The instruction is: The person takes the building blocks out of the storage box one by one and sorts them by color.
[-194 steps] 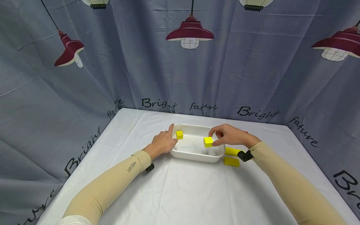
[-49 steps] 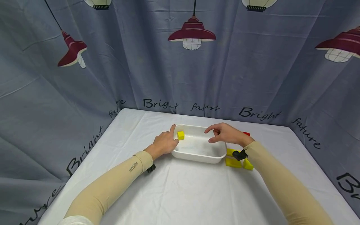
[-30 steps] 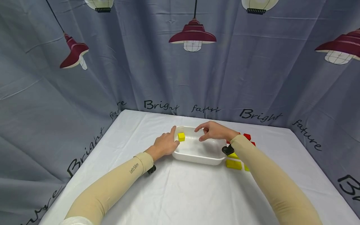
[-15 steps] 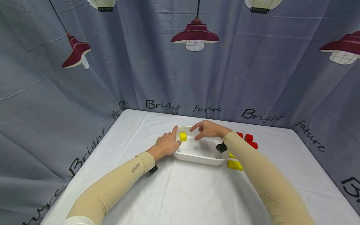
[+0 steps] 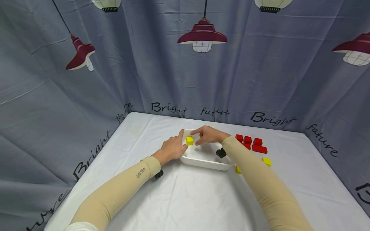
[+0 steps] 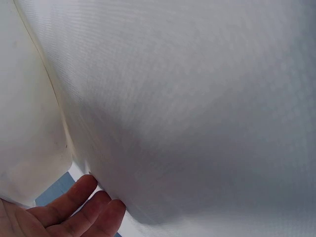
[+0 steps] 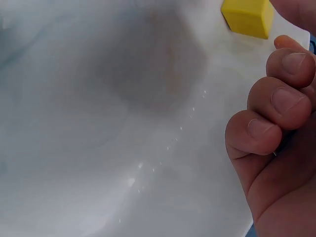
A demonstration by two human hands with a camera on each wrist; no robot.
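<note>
A white rectangular tray (image 5: 206, 163) stands on the table, with a yellow cube (image 5: 189, 140) at its left end. My left hand (image 5: 172, 147) holds the tray's left end, index finger stretched along the rim and thumb over the edge. In the left wrist view, three loosely bent fingers (image 6: 86, 205) show outside the tray wall. Over the tray, my right hand (image 5: 208, 134) has index finger and thumb spread apart beside the yellow cube, nothing between them. Its other fingers (image 7: 254, 133) are curled in the right wrist view, just below the cube (image 7: 247, 17).
Several red blocks (image 5: 259, 149) lie on the white table (image 5: 199, 199) right of the tray. A yellow cube (image 5: 267, 161) sits nearer, and another yellow block (image 5: 238, 169) is mostly hidden by my right sleeve (image 5: 260, 179). A printed curtain (image 5: 162, 70) hangs behind.
Earliest, my right hand pinched a yellow cube over the tray; by 1.6 seconds ago it held nothing. Since then it has moved left to the remaining cube, uncovering red blocks. The left hand stays.
</note>
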